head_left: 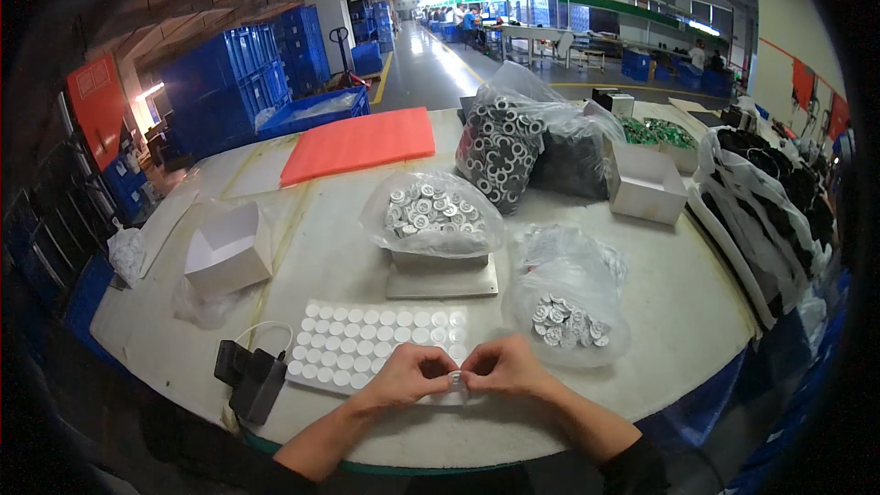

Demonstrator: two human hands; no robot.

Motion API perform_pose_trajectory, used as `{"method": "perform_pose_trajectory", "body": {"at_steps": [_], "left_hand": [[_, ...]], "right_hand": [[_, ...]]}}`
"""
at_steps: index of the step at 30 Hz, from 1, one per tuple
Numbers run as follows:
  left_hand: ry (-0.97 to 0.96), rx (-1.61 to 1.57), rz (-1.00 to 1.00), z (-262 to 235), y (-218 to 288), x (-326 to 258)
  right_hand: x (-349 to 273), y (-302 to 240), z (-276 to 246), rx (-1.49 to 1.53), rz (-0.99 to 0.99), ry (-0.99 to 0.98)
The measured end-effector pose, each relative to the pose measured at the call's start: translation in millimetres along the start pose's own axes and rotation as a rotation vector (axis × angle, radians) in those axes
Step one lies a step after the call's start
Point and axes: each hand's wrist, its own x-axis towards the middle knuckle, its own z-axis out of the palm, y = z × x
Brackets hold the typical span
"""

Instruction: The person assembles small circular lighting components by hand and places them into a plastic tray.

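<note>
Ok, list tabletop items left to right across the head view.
Open white cardboard box, white rectangular tray of round discs, nearer clear plastic bag of round silvery pieces, another white cardboard box, clear plastic bag of black parts.

Blue crates [225, 82] stand stacked beyond a flat red sheet [362, 144].

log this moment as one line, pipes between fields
left fingers and right fingers: pinching small pale piece | near: rows of white discs | beyond: plastic bag, silver pieces | left: black box
</note>
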Motion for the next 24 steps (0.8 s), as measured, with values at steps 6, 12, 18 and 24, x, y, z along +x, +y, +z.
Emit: {"method": "perform_pose_trajectory", "body": {"at_steps": [6, 12, 18, 24], "left_hand": [[0.236, -0.227, 0.145, 11, 7, 5], [0.164, -0.243, 0.17, 9, -2, 1], [0.188, -0.342, 0.03, 10, 3, 3], [0.18, -0.593, 0.03, 12, 0, 6]], "right_hand": [[2, 6, 17, 0.431, 0.065, 0.147], [-2, 7, 23, 0.391, -0.004, 0.258], [3, 12, 18, 0.544, 0.034, 0.25], [8, 8, 15, 0.626, 0.048, 0.212]]}}
